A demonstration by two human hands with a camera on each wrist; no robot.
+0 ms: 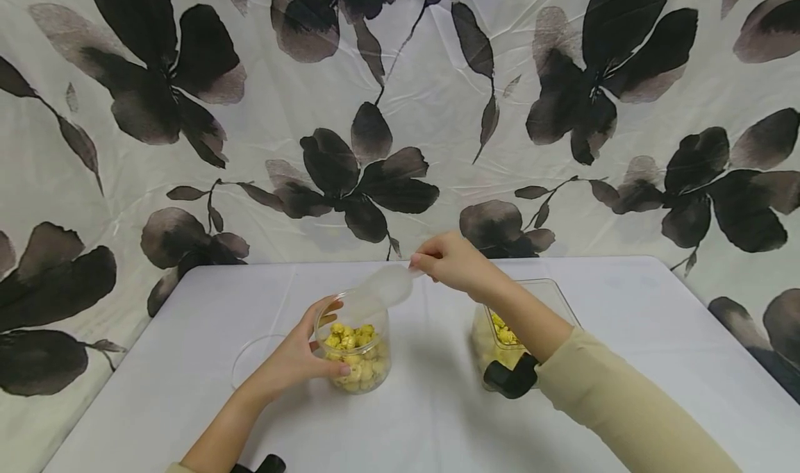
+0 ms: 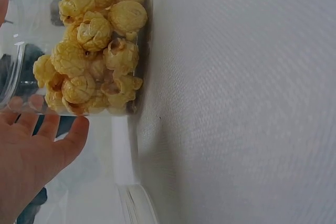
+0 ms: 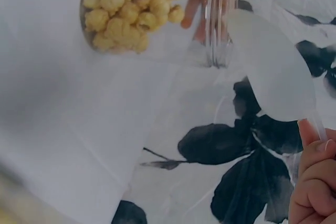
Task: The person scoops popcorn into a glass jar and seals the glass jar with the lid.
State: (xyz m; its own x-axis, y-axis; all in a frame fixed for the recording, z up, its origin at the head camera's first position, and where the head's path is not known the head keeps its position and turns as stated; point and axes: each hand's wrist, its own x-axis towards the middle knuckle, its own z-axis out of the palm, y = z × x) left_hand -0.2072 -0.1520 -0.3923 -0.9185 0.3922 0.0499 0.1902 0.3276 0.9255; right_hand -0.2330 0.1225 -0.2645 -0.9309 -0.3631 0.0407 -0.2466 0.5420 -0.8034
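Observation:
A clear round jar (image 1: 385,341) stands on the table, partly filled with yellow popcorn (image 2: 94,35). My left hand (image 1: 300,355) holds its side, thumb at the front and fingers around the far side. Up at the back right, my right hand (image 1: 453,261) pinches the thin handle of a milky, translucent spoon (image 1: 392,285). In the right wrist view the spoon's broad bowl (image 3: 273,69) tilts at the jar's open mouth, and no popcorn shows on it.
A clear square-rimmed container (image 1: 480,351) with more popcorn sits under my right forearm. Left of the jar lies a clear round lid (image 1: 235,365), partly behind my left wrist. Behind the white table (image 1: 431,417) hangs a flower-printed cloth (image 1: 437,126).

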